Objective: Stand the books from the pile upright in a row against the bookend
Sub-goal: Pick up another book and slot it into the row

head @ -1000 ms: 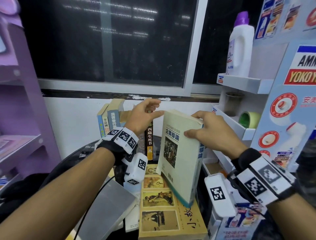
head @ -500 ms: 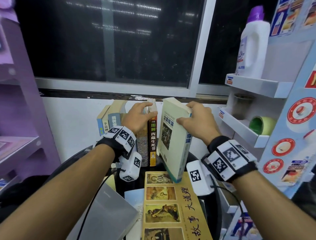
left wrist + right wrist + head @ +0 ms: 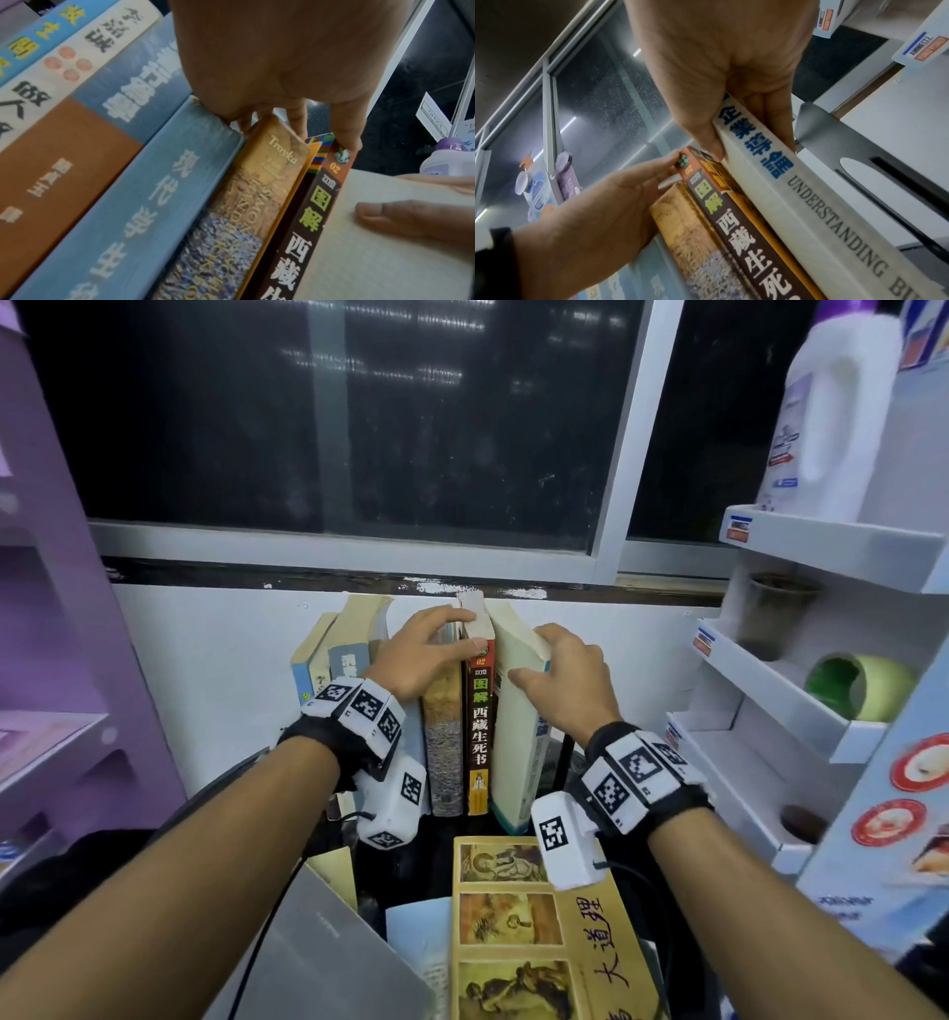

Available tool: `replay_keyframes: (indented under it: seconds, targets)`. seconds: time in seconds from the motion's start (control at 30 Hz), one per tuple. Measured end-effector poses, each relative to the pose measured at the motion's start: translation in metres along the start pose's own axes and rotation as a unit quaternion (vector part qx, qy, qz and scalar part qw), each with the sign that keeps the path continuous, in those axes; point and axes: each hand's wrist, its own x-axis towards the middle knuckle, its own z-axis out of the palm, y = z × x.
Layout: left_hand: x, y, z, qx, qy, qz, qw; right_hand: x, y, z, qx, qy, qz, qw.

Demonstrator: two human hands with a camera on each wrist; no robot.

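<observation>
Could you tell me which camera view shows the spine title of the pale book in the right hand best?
The right wrist view: the pale book's spine lettering is readable. The head view shows the spine narrowly; the left wrist view shows only its cover.

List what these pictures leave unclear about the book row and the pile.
- Foot of the white book: head view, hidden behind the right hand's wrist camera, so full seating is unclear.
- Grey bookend: right wrist view only; contact with the white book is hidden.
- Yellow book in the pile: cut off by the bottom edge.
- Left books' spines: blurred in the left wrist view, partly behind the left hand.
</observation>
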Motion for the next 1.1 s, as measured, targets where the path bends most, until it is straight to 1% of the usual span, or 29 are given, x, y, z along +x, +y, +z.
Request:
replay_keyframes:
  seconds: [0.1,0.2,0.43,0.5,0.57,0.63,0.67,0.83,1.1]
  targets:
    - [0.005,-0.004,-0.002,-0.050,-0.017,-0.006,0.999,0.006,0.002,0.014,-0.008,0.005,-0.010,1.000]
    - [0.008,-0.008,-0.003,-0.058,-0.019,0.004,0.998,0.011,0.002,0.019,-0.024,0.012,-0.024,0.999]
    - [0.006,-0.006,-0.004,-0.055,-0.028,0.014,0.998,0.012,0.008,0.016,0.012,-0.034,-0.044,0.998]
    - [0.005,-0.006,-0.003,-0.059,-0.027,0.015,0.998,0.009,0.011,0.011,0.046,-0.068,-0.039,0.996]
    - [0.005,-0.006,-0.003,-0.067,-0.028,0.016,0.997,0.003,0.016,0.007,0.083,-0.127,-0.039,0.988]
    - [0.005,-0.006,-0.004,-0.070,-0.030,0.016,0.997,-0.003,0.019,0.005,0.085,-0.168,-0.051,0.981]
    - [0.005,-0.006,-0.004,-0.067,-0.030,0.018,0.997,-0.006,0.021,0.006,0.083,-0.175,-0.056,0.980]
    - [0.005,-0.007,-0.002,-0.069,-0.027,0.028,0.997,-0.014,0.023,0.013,0.095,-0.159,-0.071,0.980]
    - [0.006,-0.008,-0.004,-0.074,-0.029,0.030,0.996,-0.007,0.025,0.024,0.086,-0.130,-0.073,0.985]
